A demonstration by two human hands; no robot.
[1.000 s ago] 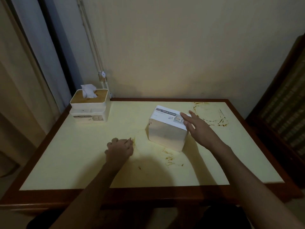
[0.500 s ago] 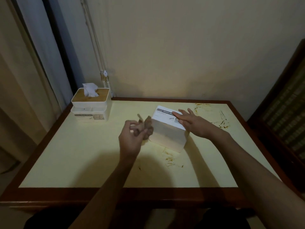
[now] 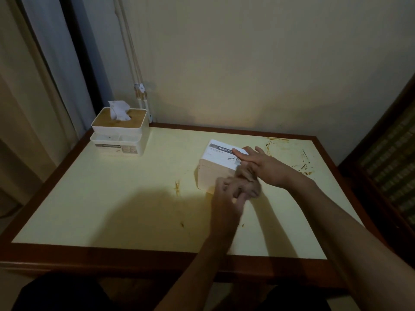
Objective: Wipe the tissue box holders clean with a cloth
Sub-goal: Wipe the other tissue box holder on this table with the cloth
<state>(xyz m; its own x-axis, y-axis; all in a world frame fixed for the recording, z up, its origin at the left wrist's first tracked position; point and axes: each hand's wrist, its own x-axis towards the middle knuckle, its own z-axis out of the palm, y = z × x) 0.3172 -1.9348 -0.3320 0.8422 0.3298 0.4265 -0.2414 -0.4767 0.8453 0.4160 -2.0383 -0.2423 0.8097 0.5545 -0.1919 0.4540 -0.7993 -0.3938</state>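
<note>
Fingers [image 3: 241, 195] round one cloth [image 3: 249, 176]

A cream-topped bench [image 3: 125, 198] with a dark wooden rim carries two tissue box holders [image 3: 120, 133] [image 3: 215, 169] and brown stains [image 3: 301, 158].

Head view. The left hand [image 3: 226, 196] grips a brown cloth [image 3: 248, 181] against the near face of a white tissue box holder [image 3: 214, 169]; the right hand [image 3: 267, 167] rests flat on its top. A second holder [image 3: 120, 136], with tissue [image 3: 118, 110], stands at the bench's [image 3: 112, 198] far left corner.
</note>
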